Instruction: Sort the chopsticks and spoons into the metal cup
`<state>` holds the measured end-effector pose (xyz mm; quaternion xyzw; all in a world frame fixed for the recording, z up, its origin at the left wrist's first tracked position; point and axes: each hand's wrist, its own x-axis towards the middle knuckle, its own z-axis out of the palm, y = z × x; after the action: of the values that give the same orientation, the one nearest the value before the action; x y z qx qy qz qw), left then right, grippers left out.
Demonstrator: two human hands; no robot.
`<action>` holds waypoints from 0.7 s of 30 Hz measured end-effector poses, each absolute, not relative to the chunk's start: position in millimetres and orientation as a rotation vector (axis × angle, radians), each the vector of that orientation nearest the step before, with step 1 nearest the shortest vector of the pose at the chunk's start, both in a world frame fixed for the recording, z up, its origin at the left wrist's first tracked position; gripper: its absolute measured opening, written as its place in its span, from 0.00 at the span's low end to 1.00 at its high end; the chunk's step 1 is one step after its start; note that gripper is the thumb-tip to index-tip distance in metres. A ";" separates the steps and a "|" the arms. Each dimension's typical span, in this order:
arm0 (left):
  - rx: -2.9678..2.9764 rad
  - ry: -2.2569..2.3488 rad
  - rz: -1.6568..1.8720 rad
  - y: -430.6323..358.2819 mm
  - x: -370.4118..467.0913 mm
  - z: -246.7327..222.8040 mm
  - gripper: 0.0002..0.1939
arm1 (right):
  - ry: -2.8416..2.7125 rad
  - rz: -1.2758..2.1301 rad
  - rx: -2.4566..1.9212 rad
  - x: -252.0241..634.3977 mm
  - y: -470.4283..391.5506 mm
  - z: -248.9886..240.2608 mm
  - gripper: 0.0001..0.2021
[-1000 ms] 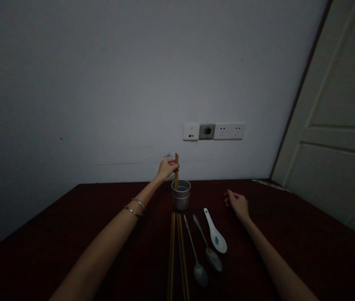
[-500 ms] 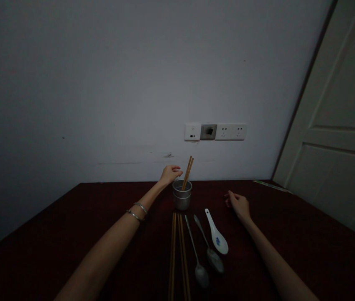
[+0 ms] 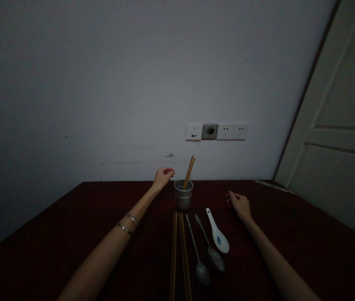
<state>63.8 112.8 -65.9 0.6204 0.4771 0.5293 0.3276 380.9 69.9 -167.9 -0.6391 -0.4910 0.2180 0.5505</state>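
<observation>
A grey metal cup [image 3: 183,200] stands upright toward the back of the table, with a pair of wooden chopsticks [image 3: 189,171] leaning to the right in it. Just left of its rim, apart from it, my left hand [image 3: 162,177] hovers empty, fingers loosely bent and open. My right hand [image 3: 239,205] rests on the table right of the cup, open with relaxed, partly curled fingers, seemingly empty. Between my arms lie more wooden chopsticks [image 3: 174,255], a long-handled metal spoon [image 3: 201,271], a second metal spoon [image 3: 215,259] and a white soup spoon [image 3: 219,239] with a blue mark.
The dark red table [image 3: 108,209] meets a pale wall [image 3: 133,104] at its back edge. Sockets and switches [image 3: 232,131] sit on the wall above. A panelled door [image 3: 337,125] stands at the right, and a thin flat strip [image 3: 274,186] lies by the back right corner.
My left hand has drawn away from the cup and chopsticks to the left, its fingers coming closer together. The right hand and the laid-out utensils stay in place; the view shifts slightly.
</observation>
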 end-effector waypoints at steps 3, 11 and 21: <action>1.734 1.393 1.346 95.1 50.1 -72.2 0.08 | -1.168 0.523 -1.508 382.7 72.7 -171.6 0.21; 2.083 1.725 0.770 43.9 31.4 -96.1 0.08 | -1.197 0.520 -1.525 386.0 76.2 -175.8 0.20; 2.291 1.708 0.121 -13.7 59.1 -98.5 0.16 | -1.273 0.471 -1.543 381.6 69.3 -171.8 0.18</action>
<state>59.1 -13.7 -98.5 0.7931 0.5913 0.0418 0.1401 381.6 69.3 -171.8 -0.6428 -0.5302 0.1960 0.5169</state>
